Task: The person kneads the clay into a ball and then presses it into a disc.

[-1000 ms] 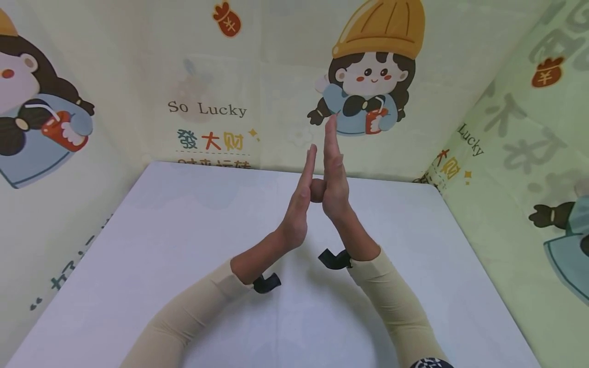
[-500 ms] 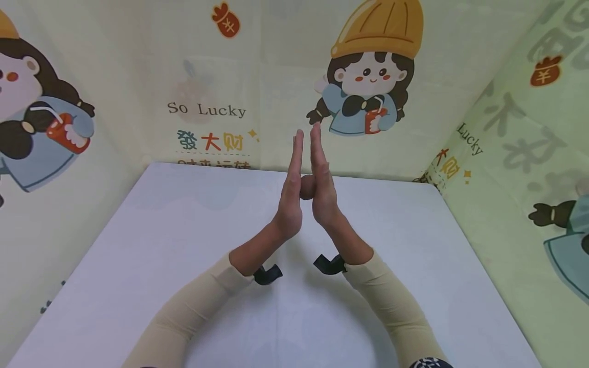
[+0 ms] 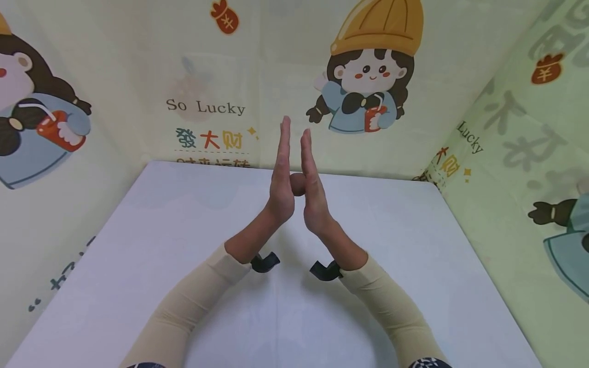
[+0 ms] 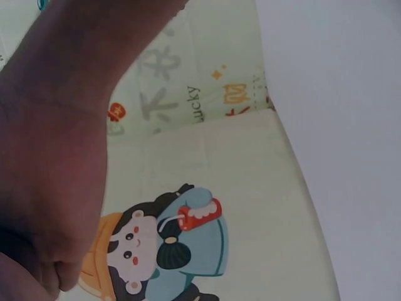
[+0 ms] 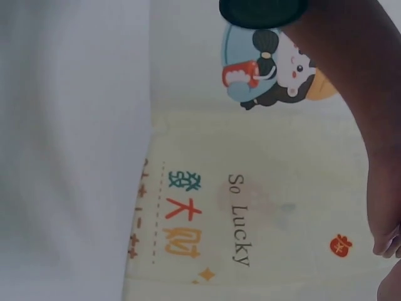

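Observation:
Both my hands are raised upright over the middle of the white table point(image 3: 161, 240), palms facing each other. A small brown ball point(image 3: 298, 184) is pressed between the two palms. My left hand point(image 3: 281, 171) has straight fingers pointing up, its tips a little higher than those of my right hand point(image 3: 313, 197), whose fingers are also straight. In the left wrist view only the heel of the left hand point(image 4: 56, 157) shows, and in the right wrist view only the edge of the right hand point(image 5: 376, 125). The ball is hidden in both wrist views.
Cartoon-print cloth walls point(image 3: 207, 110) close in the table at the back, left and right. Black camera mounts sit under the left wrist point(image 3: 264, 261) and the right wrist point(image 3: 324, 270). Beige sleeves cover both forearms.
Both hands shifted a little to the left. The left hand slid upward and the right hand slid downward against the ball, so the left fingertips now stand higher.

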Motion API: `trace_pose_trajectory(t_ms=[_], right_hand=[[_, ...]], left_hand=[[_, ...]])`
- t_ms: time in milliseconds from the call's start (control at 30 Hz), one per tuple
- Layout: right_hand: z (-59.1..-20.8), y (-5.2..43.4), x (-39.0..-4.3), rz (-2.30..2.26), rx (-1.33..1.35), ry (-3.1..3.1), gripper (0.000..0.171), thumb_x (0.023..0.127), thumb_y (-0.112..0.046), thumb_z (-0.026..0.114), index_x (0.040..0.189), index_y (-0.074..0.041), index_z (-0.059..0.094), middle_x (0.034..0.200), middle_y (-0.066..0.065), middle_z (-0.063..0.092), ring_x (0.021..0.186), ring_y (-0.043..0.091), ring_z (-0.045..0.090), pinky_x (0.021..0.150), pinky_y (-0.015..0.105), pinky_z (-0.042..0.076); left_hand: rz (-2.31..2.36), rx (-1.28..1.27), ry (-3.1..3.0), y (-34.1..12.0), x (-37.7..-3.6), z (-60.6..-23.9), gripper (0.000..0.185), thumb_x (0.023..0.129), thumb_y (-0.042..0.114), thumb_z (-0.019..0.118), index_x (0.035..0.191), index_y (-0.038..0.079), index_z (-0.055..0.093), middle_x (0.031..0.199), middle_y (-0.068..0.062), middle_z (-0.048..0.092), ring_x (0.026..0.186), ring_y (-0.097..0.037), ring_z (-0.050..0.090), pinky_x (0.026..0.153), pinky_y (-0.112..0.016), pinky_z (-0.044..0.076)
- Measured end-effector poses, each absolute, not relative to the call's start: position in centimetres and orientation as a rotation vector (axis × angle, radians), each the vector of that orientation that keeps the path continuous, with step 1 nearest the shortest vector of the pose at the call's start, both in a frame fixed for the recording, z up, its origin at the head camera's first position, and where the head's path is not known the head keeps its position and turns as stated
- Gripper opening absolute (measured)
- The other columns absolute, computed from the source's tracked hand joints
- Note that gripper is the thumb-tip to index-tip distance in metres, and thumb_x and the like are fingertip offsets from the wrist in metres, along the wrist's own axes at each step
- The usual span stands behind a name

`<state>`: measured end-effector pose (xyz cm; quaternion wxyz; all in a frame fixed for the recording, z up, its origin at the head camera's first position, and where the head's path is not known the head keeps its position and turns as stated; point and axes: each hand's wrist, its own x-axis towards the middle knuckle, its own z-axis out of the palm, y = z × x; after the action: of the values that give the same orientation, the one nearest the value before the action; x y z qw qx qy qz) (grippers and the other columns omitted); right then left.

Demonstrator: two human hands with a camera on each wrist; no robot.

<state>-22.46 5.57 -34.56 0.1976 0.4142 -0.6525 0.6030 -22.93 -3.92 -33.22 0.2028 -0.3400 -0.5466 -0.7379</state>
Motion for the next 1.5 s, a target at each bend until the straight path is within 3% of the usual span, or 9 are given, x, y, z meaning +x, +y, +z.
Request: trace_pose_trajectory(t_ms=[500, 667, 800, 900, 1100, 1233, 1333, 1433, 1500], right_hand=[[-34.1, 4.8, -20.6, 1.558, 1.213, -1.814, 0.087, 0.11, -0.061, 0.015, 0.165, 0.005, 0.001, 0.175, 0.013, -0.011, 0.16, 0.032, -0.011, 0.127, 0.05, -0.003], [-33.9, 4.8, -20.2, 1.552, 1.213, -1.816, 0.089, 0.109, -0.063, 0.016, 0.165, 0.006, 0.002, 0.175, 0.015, -0.01, 0.161, 0.031, -0.01, 0.127, 0.051, -0.001], [-33.6, 5.0, -20.3, 1.555, 1.202, -1.799, 0.091, 0.109, -0.063, 0.017, 0.164, 0.007, 0.002, 0.175, 0.017, -0.01, 0.161, 0.031, -0.01, 0.127, 0.051, 0.001], [-33.2, 5.3, -20.6, 1.546, 1.184, -1.787, 0.091, 0.109, -0.064, 0.018, 0.164, 0.007, 0.002, 0.175, 0.017, -0.009, 0.161, 0.03, -0.009, 0.127, 0.05, 0.0], [-32.5, 5.8, -21.2, 1.525, 1.185, -1.775, 0.093, 0.108, -0.065, 0.018, 0.164, 0.007, 0.001, 0.175, 0.018, -0.01, 0.161, 0.028, -0.009, 0.127, 0.05, -0.002], [-32.4, 6.1, -21.7, 1.53, 1.169, -1.77, 0.092, 0.108, -0.065, 0.018, 0.165, 0.006, 0.001, 0.175, 0.018, -0.01, 0.161, 0.026, -0.009, 0.127, 0.048, -0.003], [-32.3, 6.5, -22.1, 1.566, 1.142, -1.764, 0.094, 0.108, -0.066, 0.019, 0.165, 0.006, 0.001, 0.175, 0.016, -0.008, 0.161, 0.023, -0.007, 0.127, 0.046, -0.003], [-32.1, 6.8, -22.5, 1.614, 1.117, -1.763, 0.097, 0.106, -0.07, 0.02, 0.165, 0.005, 0.0, 0.176, 0.014, -0.007, 0.161, 0.02, -0.005, 0.127, 0.043, -0.002], [-32.0, 7.0, -22.8, 1.634, 1.108, -1.76, 0.097, 0.106, -0.07, 0.02, 0.165, 0.005, 0.001, 0.176, 0.013, -0.007, 0.161, 0.019, -0.004, 0.127, 0.042, -0.002]], left_hand=[[-2.1, -0.976, -1.561, -5.1, -25.8, -34.7, 0.082, 0.108, 0.057, 0.022, 0.169, 0.008, -0.001, 0.177, -0.002, -0.007, 0.158, -0.006, 0.001, 0.126, -0.04, 0.002], [-2.143, -1.01, -1.571, -5.2, -25.7, -35.2, 0.078, 0.109, 0.056, 0.021, 0.17, 0.014, -0.002, 0.176, 0.006, -0.007, 0.111, 0.002, 0.055, 0.095, -0.024, 0.043], [-2.075, -1.032, -1.642, -4.8, -25.2, -35.4, 0.068, 0.11, 0.042, 0.014, 0.17, 0.014, 0.0, 0.176, 0.006, -0.004, 0.119, 0.003, 0.054, 0.093, -0.022, 0.044], [-2.009, -1.059, -1.671, -4.3, -24.9, -35.7, 0.066, 0.11, 0.036, 0.011, 0.169, 0.009, 0.0, 0.177, 0.002, -0.005, 0.158, -0.004, -0.005, 0.125, -0.035, 0.009], [-1.934, -1.128, -1.67, -3.6, -24.5, -36.7, 0.068, 0.113, 0.043, 0.009, 0.168, 0.006, 0.0, 0.177, -0.005, -0.006, 0.16, -0.015, -0.01, 0.127, -0.044, -0.001], [-1.91, -1.135, -1.689, -3.5, -23.7, -37.1, 0.071, 0.113, 0.049, 0.01, 0.169, 0.007, 0.0, 0.174, -0.011, 0.013, 0.127, -0.009, 0.054, 0.108, -0.029, 0.038], [-1.929, -1.137, -1.697, -3.3, -23.0, -37.1, 0.073, 0.112, 0.052, 0.011, 0.169, 0.009, 0.001, 0.17, -0.012, 0.023, 0.087, -0.006, 0.054, 0.082, -0.025, 0.043], [-1.919, -1.142, -1.694, -3.1, -22.3, -37.0, 0.074, 0.112, 0.051, 0.011, 0.169, 0.006, 0.001, 0.174, -0.011, 0.014, 0.132, -0.01, 0.048, 0.112, -0.031, 0.034], [-1.904, -1.156, -1.688, -2.9, -21.7, -37.0, 0.073, 0.112, 0.049, 0.01, 0.168, 0.002, 0.001, 0.177, -0.009, -0.002, 0.159, -0.015, 0.009, 0.127, -0.039, 0.008]])
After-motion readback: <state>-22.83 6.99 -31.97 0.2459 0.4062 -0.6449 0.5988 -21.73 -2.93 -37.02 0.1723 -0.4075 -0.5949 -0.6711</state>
